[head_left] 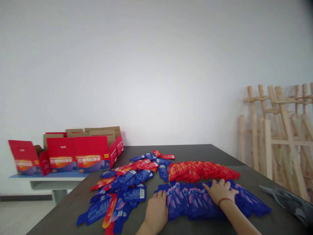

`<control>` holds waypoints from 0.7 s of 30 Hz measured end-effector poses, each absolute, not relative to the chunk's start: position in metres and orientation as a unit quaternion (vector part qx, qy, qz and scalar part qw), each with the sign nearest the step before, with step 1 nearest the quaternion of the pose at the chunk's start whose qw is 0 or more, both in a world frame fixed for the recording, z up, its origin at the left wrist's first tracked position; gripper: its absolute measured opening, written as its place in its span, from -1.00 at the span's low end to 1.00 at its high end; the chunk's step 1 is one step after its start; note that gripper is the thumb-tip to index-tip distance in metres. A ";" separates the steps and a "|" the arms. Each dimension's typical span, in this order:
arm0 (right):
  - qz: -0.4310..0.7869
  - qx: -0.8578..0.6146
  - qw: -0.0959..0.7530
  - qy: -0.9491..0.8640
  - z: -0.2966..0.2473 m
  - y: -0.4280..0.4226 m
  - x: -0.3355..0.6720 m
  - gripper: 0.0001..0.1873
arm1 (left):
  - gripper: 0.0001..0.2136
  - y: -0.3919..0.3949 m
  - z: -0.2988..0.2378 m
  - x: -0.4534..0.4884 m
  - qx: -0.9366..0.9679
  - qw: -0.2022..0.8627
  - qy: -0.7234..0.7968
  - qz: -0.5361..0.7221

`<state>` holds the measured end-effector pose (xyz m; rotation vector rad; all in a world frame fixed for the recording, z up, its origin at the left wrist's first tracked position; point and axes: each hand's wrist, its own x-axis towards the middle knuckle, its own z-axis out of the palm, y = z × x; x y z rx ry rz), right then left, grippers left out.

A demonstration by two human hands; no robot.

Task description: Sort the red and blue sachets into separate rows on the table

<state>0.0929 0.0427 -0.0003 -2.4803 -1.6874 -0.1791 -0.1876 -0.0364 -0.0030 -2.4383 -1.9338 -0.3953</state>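
A long row of overlapping blue sachets [199, 202] lies in front of me on the dark table. My left hand [156, 209] rests against the row's left end, fingers side by side and slightly bent, holding nothing that I can see. Spread over the top of the row, right of its middle, is my right hand [221, 192], open, with a thin red cord on the wrist. Just behind is a second row, of red sachets [200, 171]. Left of my left hand lies a loose, mixed pile of blue and red sachets [127, 182], at varied angles.
Several open red cartons [91, 153] stand on a lower blue-topped table [61, 175] at the left. A crumpled grey plastic bag [290, 202] lies at the dark table's [186, 151] right edge. Wooden frames [276, 130] lean by the white wall at right.
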 end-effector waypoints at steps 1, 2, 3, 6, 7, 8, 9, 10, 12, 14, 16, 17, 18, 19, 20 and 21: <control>-0.050 -0.832 0.059 -0.549 -0.002 0.042 0.092 -0.35 | -0.50 -0.037 -0.002 -0.187 -0.778 0.001 -0.616 -0.124; -0.040 -0.837 0.052 -0.543 -0.003 0.042 0.092 -0.34 | -0.50 -0.038 -0.001 -0.186 -0.778 0.000 -0.616 -0.121; -0.031 -0.840 0.048 -0.539 -0.003 0.041 0.092 -0.33 | -0.51 -0.039 -0.001 -0.185 -0.778 -0.002 -0.616 -0.120; -0.018 -0.844 0.049 -0.534 -0.002 0.037 0.093 -0.34 | -0.51 -0.039 -0.001 -0.184 -0.776 -0.008 -0.618 -0.127; -0.022 -0.845 0.048 -0.533 -0.001 0.036 0.093 -0.35 | -0.52 -0.038 -0.002 -0.184 -0.773 -0.011 -0.619 -0.136; -0.031 -0.845 0.045 -0.532 0.000 0.034 0.091 -0.36 | -0.52 -0.037 -0.003 -0.184 -0.771 -0.015 -0.619 -0.148; -0.045 -0.843 0.042 -0.534 0.001 0.032 0.088 -0.39 | -0.53 -0.036 -0.004 -0.185 -0.768 -0.022 -0.619 -0.163; -0.068 -0.834 0.044 -0.545 0.003 0.029 0.082 -0.42 | -0.53 -0.034 -0.005 -0.185 -0.764 -0.029 -0.619 -0.181; -0.111 -0.786 0.074 -0.604 0.006 0.022 0.062 -0.52 | -0.51 -0.030 -0.007 -0.187 -0.750 -0.052 -0.623 -0.218; -0.103 -0.695 0.139 -0.698 0.009 0.014 0.031 -0.57 | -0.46 -0.025 -0.011 -0.191 -0.725 -0.084 -0.635 -0.254; 0.015 -0.602 0.202 -0.772 0.010 0.007 -0.006 -0.58 | -0.40 -0.019 -0.016 -0.195 -0.699 -0.122 -0.641 -0.294; 0.087 -0.570 0.223 -0.786 0.011 0.005 -0.023 -0.60 | -0.37 -0.017 -0.019 -0.196 -0.688 -0.143 -0.637 -0.316; 0.147 -0.550 0.227 -0.790 0.011 0.004 -0.039 -0.61 | -0.34 -0.015 -0.023 -0.197 -0.681 -0.163 -0.628 -0.340; 0.184 -0.548 0.228 -0.784 0.011 0.005 -0.052 -0.62 | -0.32 -0.013 -0.026 -0.198 -0.676 -0.183 -0.615 -0.364; 0.209 -0.549 0.229 -0.776 0.010 0.006 -0.063 -0.63 | -0.31 -0.012 -0.029 -0.198 -0.672 -0.204 -0.600 -0.384; 0.226 -0.554 0.232 -0.767 0.009 0.008 -0.071 -0.65 | -0.32 -0.012 -0.031 -0.198 -0.668 -0.227 -0.586 -0.398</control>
